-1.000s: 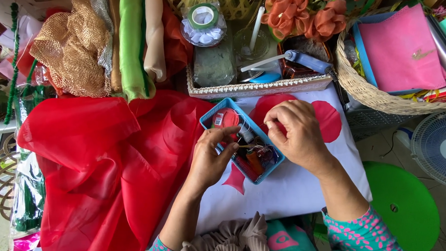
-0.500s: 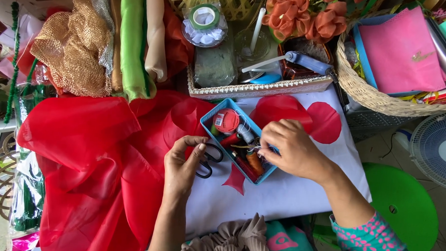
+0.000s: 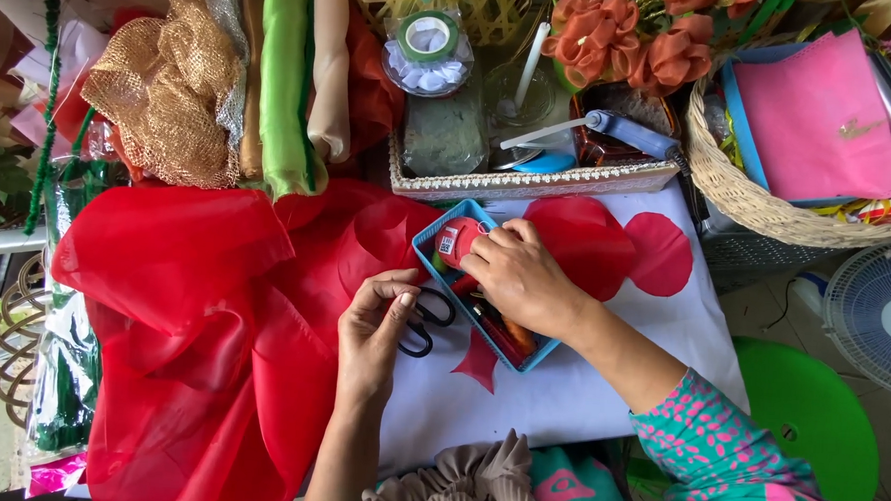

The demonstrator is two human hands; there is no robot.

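Scissors (image 3: 424,323) now beside blue tray (image 3: 428,248) — left hand (image 3: 374,330) gripping them (right hand (image 3: 520,279) curled, inside tray).

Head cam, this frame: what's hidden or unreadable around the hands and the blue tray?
- Blue tray contents: mostly covered by the right hand; whether it grips anything cannot be told.
- Black scissors: blades hidden under the left hand; only the handles show.
- Red fabric: cut off by the bottom edge.
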